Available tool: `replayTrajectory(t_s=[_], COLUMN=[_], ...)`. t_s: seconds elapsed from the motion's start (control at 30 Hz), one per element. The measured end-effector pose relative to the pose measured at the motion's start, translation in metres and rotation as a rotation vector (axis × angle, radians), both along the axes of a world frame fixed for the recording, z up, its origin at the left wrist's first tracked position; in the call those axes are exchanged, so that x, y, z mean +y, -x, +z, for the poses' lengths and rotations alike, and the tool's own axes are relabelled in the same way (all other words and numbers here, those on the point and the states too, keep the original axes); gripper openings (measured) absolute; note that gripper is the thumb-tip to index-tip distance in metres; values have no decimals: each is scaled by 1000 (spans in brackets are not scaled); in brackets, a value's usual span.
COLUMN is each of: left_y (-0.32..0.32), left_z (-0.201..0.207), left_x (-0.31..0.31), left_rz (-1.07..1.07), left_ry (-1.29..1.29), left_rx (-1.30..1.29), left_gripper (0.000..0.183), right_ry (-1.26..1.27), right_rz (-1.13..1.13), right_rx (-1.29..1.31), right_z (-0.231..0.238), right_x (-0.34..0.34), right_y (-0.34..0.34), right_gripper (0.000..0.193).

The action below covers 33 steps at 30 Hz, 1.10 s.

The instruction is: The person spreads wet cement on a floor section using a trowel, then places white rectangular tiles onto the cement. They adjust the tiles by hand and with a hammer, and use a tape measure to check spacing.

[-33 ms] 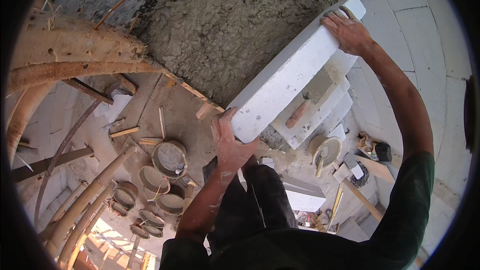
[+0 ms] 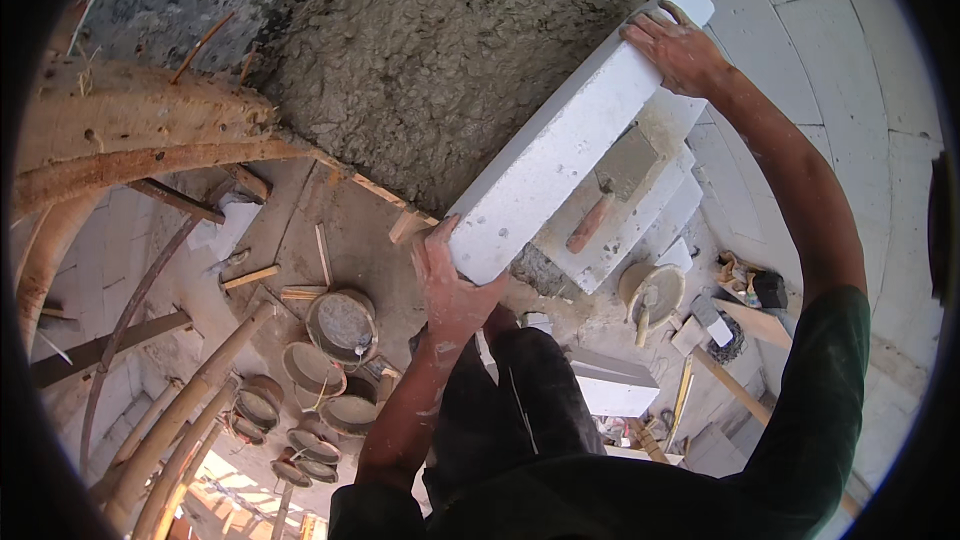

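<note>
A long white lightweight building block (image 2: 575,145) lies slantwise before me, along the edge of a bed of wet grey mortar (image 2: 420,60). My left hand (image 2: 450,280) is closed round its near end, thumb on the end face. At the far end my right hand (image 2: 683,52) grips the block, fingers over its top edge. Just right of it, a trowel with a worn wooden handle (image 2: 590,223) rests on another white block (image 2: 585,260). The block's underside is hidden.
Timber formwork (image 2: 150,105) borders the mortar at left. Several mortar buckets (image 2: 341,325) stand on the lower floor, near wooden poles (image 2: 190,395). Another bucket (image 2: 652,290) with a handled tool sits at right. A white block wall (image 2: 835,60) curves along the right.
The whole view has shifted slightly. Both hands keep their hold on the block, which shows no clear movement against its surroundings.
</note>
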<state>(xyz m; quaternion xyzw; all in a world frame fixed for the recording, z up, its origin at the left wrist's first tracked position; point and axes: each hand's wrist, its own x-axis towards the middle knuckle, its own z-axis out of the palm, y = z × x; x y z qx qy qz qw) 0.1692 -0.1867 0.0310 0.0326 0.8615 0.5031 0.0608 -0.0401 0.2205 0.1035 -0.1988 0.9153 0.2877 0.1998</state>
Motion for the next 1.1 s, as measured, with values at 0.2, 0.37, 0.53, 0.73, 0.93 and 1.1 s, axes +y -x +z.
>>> replayTrajectory(t_s=[0.2,0.37,0.53,0.73,0.93,1.1], left_y=[19,14,6,1,3,4], left_z=[-17,-18,-24,-28,-28,-29], left_x=[-1,4,4,9,9,10], left_rz=[-46,-79,-113,-142,-126,-125], left_ry=[58,99,114,148,186,180], left_rx=[-61,44,31,110,142,186], left_gripper=[84,83,84,81,83,84], right_ry=[21,71,100,96,147,160], right_rz=[-44,-39,-56,-59,-74,-61], right_rx=[-45,-32,-22,-25,37,51], right_z=[-19,-24,-28,-42,-61,-68], right_x=[-2,1,2,7,17,19], right_y=[4,-5,-10,-15,-17,-17], right_gripper=[91,87,82,76,73,75])
